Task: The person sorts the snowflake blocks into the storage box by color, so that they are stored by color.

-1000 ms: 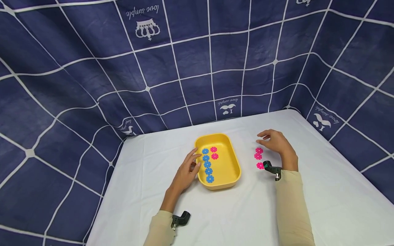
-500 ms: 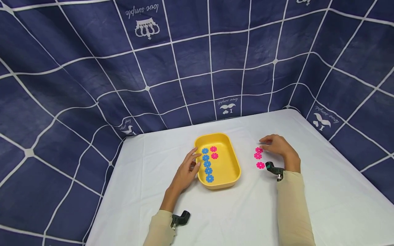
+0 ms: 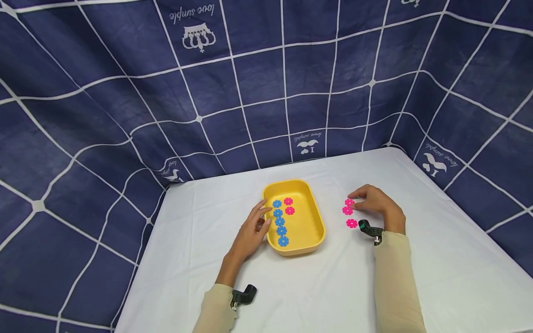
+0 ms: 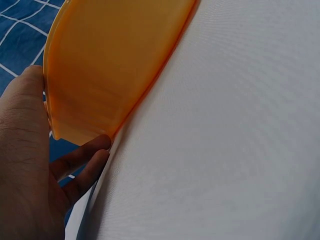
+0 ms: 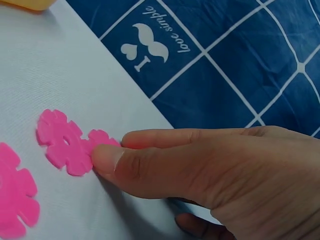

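Observation:
My left hand (image 3: 252,227) rests against the left side of a yellow tray (image 3: 313,210), fingertips at its rim. In the left wrist view its fingers touch the tray's outer wall (image 4: 115,60) near the bottom. On the right, my right hand (image 3: 376,202) has thumb and forefinger at either side of the farthest pink snowflake disc (image 5: 102,137), pinching it low over the cloth. The thumb partly covers that disc. A second pink disc (image 5: 62,142) touches or overlaps it, and a third pink disc (image 3: 351,223) lies apart, nearer the wrist.
Inside the tray, several blue snowflake discs (image 3: 280,221) form a column along the left, with two pink discs (image 3: 289,206) beside its far end. White cloth (image 3: 316,291) covers the table. A dark blue checked curtain (image 3: 258,111) hangs behind and at the sides.
My right hand has come down and toward me onto the farthest pink disc, its thumb and forefinger now around it. The left hand stays at the tray.

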`<state>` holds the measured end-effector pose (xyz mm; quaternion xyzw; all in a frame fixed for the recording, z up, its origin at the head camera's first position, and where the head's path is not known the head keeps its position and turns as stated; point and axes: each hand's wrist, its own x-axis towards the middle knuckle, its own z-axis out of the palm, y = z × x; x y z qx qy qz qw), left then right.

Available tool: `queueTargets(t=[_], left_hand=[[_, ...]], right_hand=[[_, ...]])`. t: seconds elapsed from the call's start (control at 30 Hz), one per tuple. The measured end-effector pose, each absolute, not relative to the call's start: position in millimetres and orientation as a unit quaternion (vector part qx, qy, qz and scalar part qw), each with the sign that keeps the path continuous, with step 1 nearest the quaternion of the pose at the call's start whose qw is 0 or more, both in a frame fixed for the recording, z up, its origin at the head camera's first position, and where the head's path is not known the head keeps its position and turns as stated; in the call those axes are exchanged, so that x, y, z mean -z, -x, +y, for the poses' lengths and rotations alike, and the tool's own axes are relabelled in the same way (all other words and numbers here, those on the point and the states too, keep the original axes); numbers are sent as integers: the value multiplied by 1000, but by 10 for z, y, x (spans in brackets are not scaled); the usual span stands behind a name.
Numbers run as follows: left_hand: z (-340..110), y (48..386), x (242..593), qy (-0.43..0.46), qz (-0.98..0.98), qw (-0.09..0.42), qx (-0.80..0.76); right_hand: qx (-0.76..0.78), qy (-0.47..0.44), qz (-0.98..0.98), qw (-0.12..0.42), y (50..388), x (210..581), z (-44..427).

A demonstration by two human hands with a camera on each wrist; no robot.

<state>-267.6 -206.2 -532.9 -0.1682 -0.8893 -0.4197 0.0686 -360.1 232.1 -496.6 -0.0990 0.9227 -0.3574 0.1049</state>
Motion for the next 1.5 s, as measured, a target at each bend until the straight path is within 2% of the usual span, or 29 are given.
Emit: queueTargets(t=[0.77,1.5], left_hand=[[-2062,2680,5335,161,-892,67,417],[-2057,2664,5315,165,-888,64,424]], right_hand=[[360,94,927,47,3654,5112,2272],[363,85,927,38,3635,4868,2232]])
